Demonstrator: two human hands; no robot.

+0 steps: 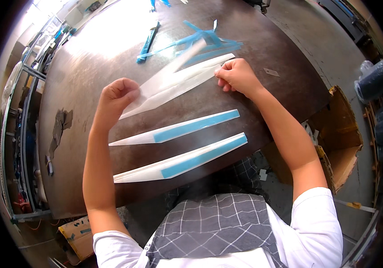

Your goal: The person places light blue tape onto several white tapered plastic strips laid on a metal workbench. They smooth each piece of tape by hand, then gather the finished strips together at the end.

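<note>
In the upper middle of the frame, a long white piece (180, 85) lies slantwise over the dark surface (285, 98). The left hand (121, 96) has its grip clamped on a translucent strip (173, 65), which rises blurred toward the upper right; the right hand (237, 77) appears pinched on the white piece's right end. A hard or uneven pull could crease or tear the thin strip, and a loose right grip could let the piece skid. The slack strip might also catch on the tangled blue film (211, 39) at top centre, or the left forearm could nudge the two blue-banded pieces (133, 139) lower in the frame.
</note>
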